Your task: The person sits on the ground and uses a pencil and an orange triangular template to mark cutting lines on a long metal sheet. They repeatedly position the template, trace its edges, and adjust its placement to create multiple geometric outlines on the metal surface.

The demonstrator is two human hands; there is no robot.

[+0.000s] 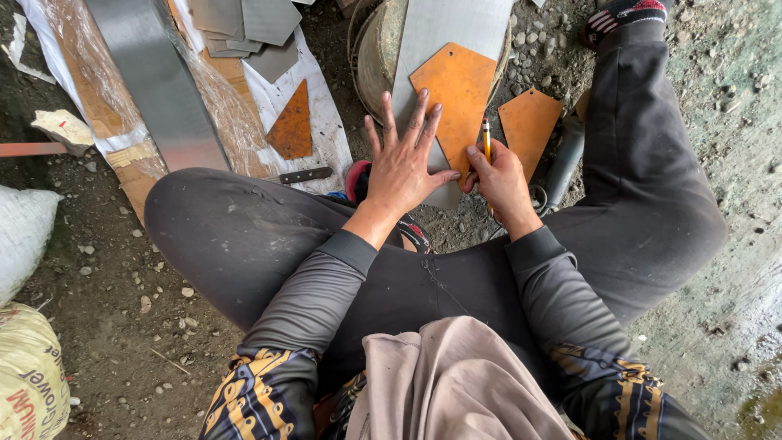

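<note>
My left hand (405, 159) lies flat with fingers spread, pressing on a rusty orange metal template (456, 90) that rests on a grey metal sheet (444, 33). My right hand (498, 178) grips a yellow pencil (487, 138), its tip at the template's lower right edge. A second orange plate (529, 122) lies just right of that hand. I sit on the ground with legs spread in dark trousers.
A round rusty drum (371, 49) sits under the grey sheet. At the left lie a triangular orange piece (295, 122), grey cut plates (244, 24), a long grey strip (159, 81) and a dark-handled knife (301, 174). Sacks (24, 236) stand at the far left on gravelly ground.
</note>
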